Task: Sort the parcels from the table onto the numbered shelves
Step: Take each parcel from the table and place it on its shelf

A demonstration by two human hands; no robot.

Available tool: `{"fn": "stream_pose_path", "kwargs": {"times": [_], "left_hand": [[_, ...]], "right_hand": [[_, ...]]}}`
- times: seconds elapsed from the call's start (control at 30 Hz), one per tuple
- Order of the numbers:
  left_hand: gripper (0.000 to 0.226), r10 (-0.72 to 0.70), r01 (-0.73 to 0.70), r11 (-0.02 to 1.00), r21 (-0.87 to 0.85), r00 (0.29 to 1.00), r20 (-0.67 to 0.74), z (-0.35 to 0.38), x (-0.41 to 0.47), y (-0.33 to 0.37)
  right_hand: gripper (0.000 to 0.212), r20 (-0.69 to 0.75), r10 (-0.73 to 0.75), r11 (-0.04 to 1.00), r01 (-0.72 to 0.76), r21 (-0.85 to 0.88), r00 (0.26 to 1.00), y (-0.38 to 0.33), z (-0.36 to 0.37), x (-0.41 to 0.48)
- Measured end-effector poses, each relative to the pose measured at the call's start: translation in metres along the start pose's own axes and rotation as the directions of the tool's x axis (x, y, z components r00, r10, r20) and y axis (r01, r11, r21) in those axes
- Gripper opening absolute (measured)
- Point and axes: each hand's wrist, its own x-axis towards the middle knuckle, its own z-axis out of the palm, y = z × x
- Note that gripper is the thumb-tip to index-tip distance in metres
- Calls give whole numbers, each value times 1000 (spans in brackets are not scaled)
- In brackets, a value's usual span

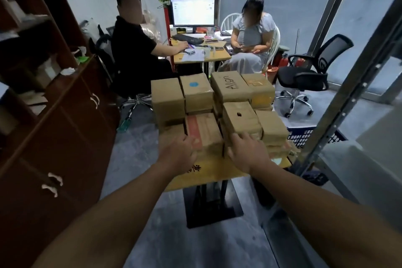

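While both arms reach forward over the near edge of the table, the red-striped parcel lies directly between the two hands, in the front row of the stacked parcels. Its long axis runs away from the person, front to back, with the red band along the left of its top face.

Left hand: placed at the parcel's near left corner. Its fingers are curled against the left edge and appear to grip it; the thumb lies on the upper side.

Right hand: placed at the parcel's right flank, in the narrow space between it and the neighbouring parcel with the dark hole. Only the back of this hand is on view. The fingertips are hidden, so whether they clasp the striped parcel or merely rest against its neighbour cannot be told.

Neither hand is clearly nearer; the two stand about level, one on each side.

Judgement: a two-handed lift is being set up, and the parcel has not yet left the stack. Close packing on the right side is the likely obstacle.

A metal rack upright stands to the right; no shelf numbers can be read.
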Motion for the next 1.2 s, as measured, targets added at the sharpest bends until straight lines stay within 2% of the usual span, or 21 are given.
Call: {"fn": "stream_pose_path", "kwargs": {"times": [0.27,0.53,0.73,0.87,1.0,1.2], "left_hand": [[48,153,-154,988,26,988,21,17,82,18],[50,120,-117,989,-86,992,31,40,154,62],[45,-10,4,992,-126,999,-41,64,176,82],[51,-112,109,962,-252,994,5,82,174,79],[50,-132,123,919,-375,991,2,91,173,80],[47,-146,57,882,-468,977,-156,84,167,75]], "right_hand": [[44,-34,133,991,-132,39,991,50,-3,60],[45,17,119,990,-120,78,993,103,-1,103],[46,57,53,980,-63,189,997,122,18,126],[51,71,64,926,-86,367,995,125,26,134],[50,49,120,859,-129,496,992,124,32,138],[49,14,165,715,-130,687,986,114,39,133]]}}
